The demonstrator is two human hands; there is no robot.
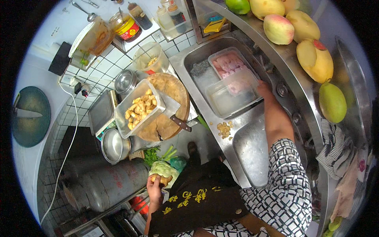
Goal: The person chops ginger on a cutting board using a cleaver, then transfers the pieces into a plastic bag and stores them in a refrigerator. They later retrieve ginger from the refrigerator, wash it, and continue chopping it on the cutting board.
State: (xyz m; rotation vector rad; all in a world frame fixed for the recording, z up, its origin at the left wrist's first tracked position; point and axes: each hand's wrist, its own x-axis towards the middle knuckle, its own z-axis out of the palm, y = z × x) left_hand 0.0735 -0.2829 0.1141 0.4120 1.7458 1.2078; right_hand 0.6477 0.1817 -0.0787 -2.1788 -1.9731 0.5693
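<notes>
My left hand holds a piece of ginger root in front of my apron. Under it, lower down, is a pale green cabbage. At the sink, my right hand grips the right rim of a clear plastic container with cloudy water in it; some fingers are hidden. This container overlaps another clear tub of pink raw meat in the far basin. A clear plastic bin of ginger rests tilted on a round wooden chopping board, partly over a cleaver.
Small pale peeled pieces lie on the ledge beside the near basin. Steel bowls and a weighing scale stand left of the board. Mangoes line the right shelf. A gas cylinder lies lower left.
</notes>
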